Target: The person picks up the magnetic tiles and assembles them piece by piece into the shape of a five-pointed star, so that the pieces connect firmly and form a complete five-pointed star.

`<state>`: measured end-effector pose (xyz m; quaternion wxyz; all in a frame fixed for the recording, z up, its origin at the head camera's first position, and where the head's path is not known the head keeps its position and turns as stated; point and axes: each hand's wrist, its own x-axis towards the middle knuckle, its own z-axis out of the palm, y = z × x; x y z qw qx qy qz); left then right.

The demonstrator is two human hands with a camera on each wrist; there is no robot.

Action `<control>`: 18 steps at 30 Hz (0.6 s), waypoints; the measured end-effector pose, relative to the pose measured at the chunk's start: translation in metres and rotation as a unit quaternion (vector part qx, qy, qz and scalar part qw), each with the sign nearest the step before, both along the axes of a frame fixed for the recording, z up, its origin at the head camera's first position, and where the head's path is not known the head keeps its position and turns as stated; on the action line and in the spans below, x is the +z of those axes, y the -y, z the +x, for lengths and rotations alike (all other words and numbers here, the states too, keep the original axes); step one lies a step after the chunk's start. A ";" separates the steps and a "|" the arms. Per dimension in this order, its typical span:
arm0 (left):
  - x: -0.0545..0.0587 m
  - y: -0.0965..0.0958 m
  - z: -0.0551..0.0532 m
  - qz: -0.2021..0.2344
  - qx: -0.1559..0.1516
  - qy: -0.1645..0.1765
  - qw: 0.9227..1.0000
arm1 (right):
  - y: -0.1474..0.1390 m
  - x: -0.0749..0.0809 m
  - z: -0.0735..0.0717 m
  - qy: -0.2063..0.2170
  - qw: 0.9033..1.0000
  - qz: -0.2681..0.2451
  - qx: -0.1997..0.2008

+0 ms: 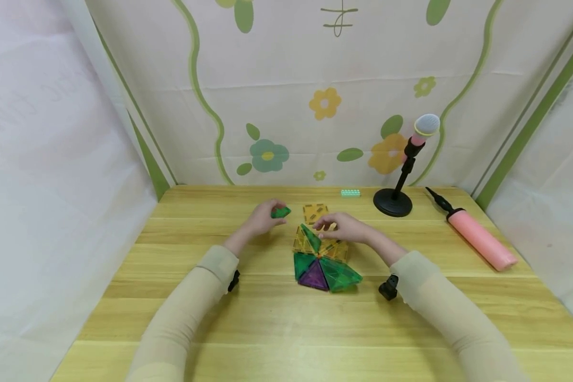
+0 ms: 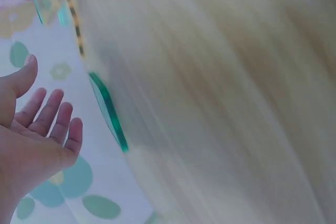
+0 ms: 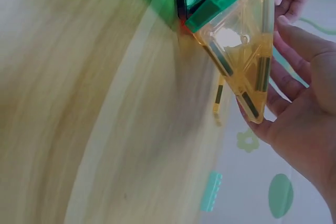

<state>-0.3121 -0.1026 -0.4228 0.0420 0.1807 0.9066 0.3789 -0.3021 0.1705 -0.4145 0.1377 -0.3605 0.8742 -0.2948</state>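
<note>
My left hand (image 1: 266, 216) is at the left of the tile build, its fingers loosely bent and apart. Close to its fingertips is a green translucent tile (image 1: 280, 212); the left wrist view has this tile (image 2: 109, 111) on the table, apart from the hand. My right hand (image 1: 346, 228) hovers over the build's far side with bent fingers and a gap to the thumb. In the right wrist view, its fingers pass behind an orange triangular tile (image 3: 241, 56); contact is unclear. The build joins orange tiles (image 1: 335, 250), green tiles (image 1: 339, 275) and a purple triangle (image 1: 314, 276); one green tile (image 1: 311, 239) stands tilted up.
An orange square tile (image 1: 315, 212) lies behind the build. Farther back are a small teal brick (image 1: 350, 193) and a toy microphone on a black stand (image 1: 393, 202). A pink hand pump (image 1: 482, 239) lies at the right. Printed fabric (image 1: 277, 69) surrounds the wooden table (image 1: 277, 339).
</note>
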 end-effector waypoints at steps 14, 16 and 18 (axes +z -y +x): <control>-0.022 0.034 -0.024 -0.101 -0.015 -0.038 0.994 | -0.003 0.002 0.030 -0.078 0.990 0.029 0.113; -0.023 0.035 -0.025 -0.123 -0.023 -0.034 0.992 | -0.003 0.000 0.032 -0.079 0.988 0.028 0.126; -0.023 0.035 -0.026 -0.147 -0.031 -0.032 0.988 | -0.003 -0.001 0.033 -0.083 0.987 0.026 0.133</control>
